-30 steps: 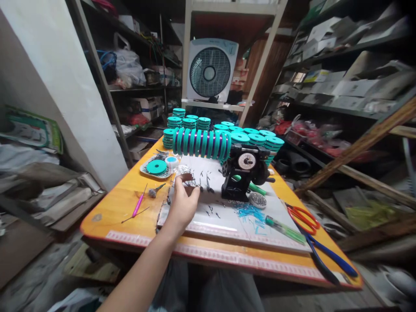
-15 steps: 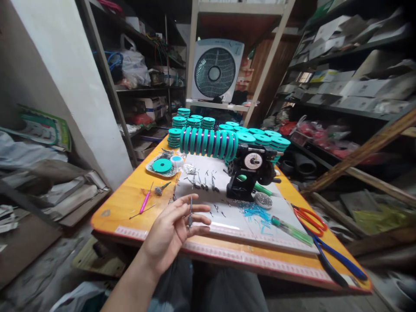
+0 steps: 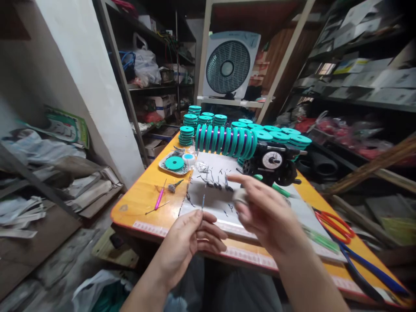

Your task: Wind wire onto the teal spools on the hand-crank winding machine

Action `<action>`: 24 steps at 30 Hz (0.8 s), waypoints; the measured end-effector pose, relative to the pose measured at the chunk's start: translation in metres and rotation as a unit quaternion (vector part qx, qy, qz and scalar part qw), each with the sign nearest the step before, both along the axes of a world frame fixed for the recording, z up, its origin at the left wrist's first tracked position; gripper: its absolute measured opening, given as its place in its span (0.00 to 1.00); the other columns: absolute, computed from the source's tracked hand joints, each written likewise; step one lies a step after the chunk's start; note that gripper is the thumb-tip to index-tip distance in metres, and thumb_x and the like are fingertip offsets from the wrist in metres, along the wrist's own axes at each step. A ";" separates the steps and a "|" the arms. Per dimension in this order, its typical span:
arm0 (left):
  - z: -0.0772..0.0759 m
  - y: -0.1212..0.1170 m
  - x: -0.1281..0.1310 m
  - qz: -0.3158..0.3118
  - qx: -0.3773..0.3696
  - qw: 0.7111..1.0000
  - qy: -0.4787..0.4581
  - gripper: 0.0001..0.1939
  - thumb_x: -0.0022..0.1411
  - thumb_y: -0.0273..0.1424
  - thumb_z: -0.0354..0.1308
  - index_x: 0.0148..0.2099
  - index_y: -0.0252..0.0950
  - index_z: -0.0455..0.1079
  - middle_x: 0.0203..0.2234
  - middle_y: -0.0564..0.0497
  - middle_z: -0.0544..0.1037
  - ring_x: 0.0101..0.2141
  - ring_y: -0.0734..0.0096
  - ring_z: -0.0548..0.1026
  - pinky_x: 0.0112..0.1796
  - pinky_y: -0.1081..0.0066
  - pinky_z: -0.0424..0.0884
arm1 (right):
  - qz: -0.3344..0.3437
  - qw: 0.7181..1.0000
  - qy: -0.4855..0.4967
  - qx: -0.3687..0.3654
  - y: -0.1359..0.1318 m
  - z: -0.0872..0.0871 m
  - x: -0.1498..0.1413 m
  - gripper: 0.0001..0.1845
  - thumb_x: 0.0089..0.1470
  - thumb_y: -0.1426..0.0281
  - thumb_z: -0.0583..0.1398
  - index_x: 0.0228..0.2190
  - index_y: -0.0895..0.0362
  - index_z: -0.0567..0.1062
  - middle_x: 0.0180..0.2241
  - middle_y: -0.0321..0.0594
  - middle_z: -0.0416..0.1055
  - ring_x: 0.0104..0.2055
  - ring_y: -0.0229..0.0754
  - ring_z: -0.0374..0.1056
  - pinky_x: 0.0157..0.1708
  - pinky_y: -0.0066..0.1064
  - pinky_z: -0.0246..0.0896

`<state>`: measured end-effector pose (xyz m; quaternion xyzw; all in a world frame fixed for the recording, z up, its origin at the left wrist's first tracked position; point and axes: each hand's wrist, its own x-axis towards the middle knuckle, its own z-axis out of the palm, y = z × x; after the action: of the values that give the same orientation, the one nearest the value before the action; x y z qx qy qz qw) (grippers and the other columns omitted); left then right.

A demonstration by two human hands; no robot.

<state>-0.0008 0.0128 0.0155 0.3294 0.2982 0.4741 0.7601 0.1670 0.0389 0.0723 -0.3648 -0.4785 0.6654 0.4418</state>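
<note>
Newly come over the orange table (image 3: 138, 200), near the black machine (image 3: 264, 161), is the right hand (image 3: 271, 214), forefinger and thumb apart. Lower, the left hand (image 3: 186, 234) has thumb and forefinger clamped on 1 thin dark piece (image 3: 203, 202), pointing up.

Two hands: left hand (image 3: 185, 236), right hand (image 3: 271, 214). One each: thin dark piece (image 3: 203, 202), fan (image 3: 244, 80), tray (image 3: 162, 165), dial (image 3: 272, 160), pink tool (image 3: 159, 200). Teal spools (image 3: 186, 129) many; overlaps hide count.
</note>
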 end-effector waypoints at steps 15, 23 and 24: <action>-0.011 -0.030 0.012 0.005 -0.061 0.995 -0.077 0.19 0.68 0.39 0.40 0.34 0.30 0.63 0.23 0.41 0.78 0.21 0.66 0.77 0.24 0.73 0.72 | 0.120 0.975 0.107 -0.154 0.034 -0.030 -0.034 0.19 0.50 0.57 0.61 0.24 0.57 0.61 0.12 0.29 0.60 0.07 0.25 0.44 0.06 0.15 0.35; -0.050 -0.044 0.013 -0.066 -0.073 0.978 -0.182 0.20 0.65 0.44 0.44 0.32 0.32 0.61 0.23 0.35 0.79 0.22 0.58 0.78 0.19 0.75 0.70 | 0.109 0.977 0.118 -0.139 0.034 -0.035 -0.031 0.18 0.52 0.57 0.60 0.24 0.57 0.62 0.12 0.29 0.60 0.07 0.25 0.42 0.06 0.16 0.35; -0.051 -0.046 0.012 -0.067 -0.078 0.979 -0.175 0.20 0.66 0.44 0.44 0.32 0.32 0.61 0.23 0.35 0.79 0.22 0.58 0.78 0.19 0.74 0.70 | 0.110 0.977 0.119 -0.140 0.034 -0.035 -0.030 0.18 0.52 0.57 0.60 0.24 0.57 0.62 0.12 0.29 0.60 0.07 0.25 0.42 0.06 0.16 0.35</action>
<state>0.0114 -0.0333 -0.0352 0.2001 0.1740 0.4479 0.8538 0.1368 0.0724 0.0374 -0.2862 -0.3621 0.8089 0.3642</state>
